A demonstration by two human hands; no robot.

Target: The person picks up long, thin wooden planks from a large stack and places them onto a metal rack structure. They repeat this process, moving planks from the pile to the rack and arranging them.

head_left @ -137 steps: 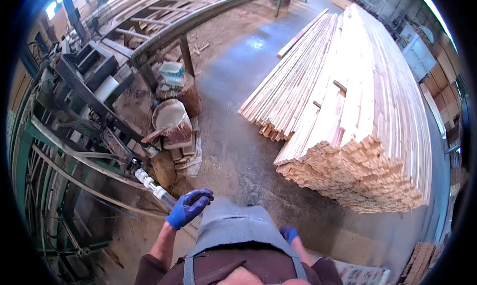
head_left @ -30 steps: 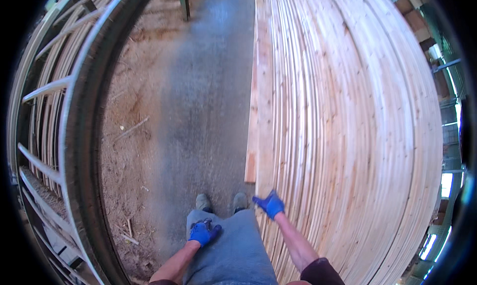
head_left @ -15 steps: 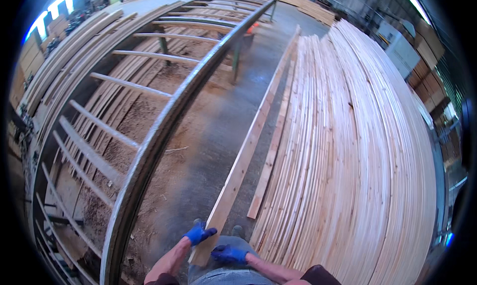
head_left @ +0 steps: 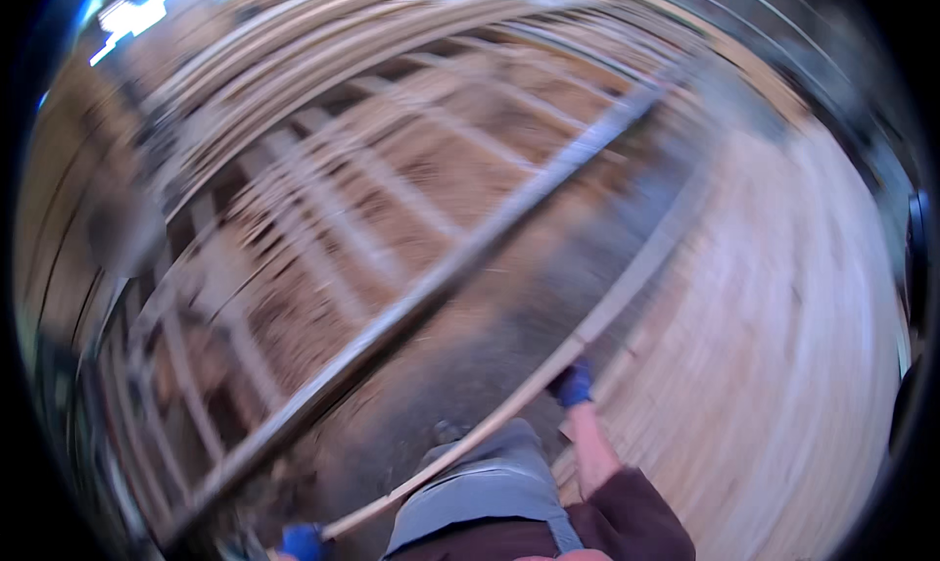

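A long pale wooden board (head_left: pixel 529 389) runs slantwise in front of my body, from the lower left toward the far right. It appears edge-on and bowed by the lens. At its near end my left hand (head_left: pixel 304 541), in a blue glove, is closed on the wood, partly cut off by the lower edge of the view. Farther along, my right hand (head_left: pixel 571 383), also blue-gloved, grips the board from its right side, with the fingers partly hidden behind it. Motion blurs much of the picture.
A long metal frame with a rail (head_left: pixel 460 257) and several crossbars stands on the left, over sawdust (head_left: pixel 294 336). A wide layer of pale boards (head_left: pixel 774 346) covers the right. More stacked lumber (head_left: pixel 323 71) lies beyond the frame.
The view has swung left. My right hand has moved forward along the board, away from the left hand, which is now lower left. The board has turned from its flat face to its edge.
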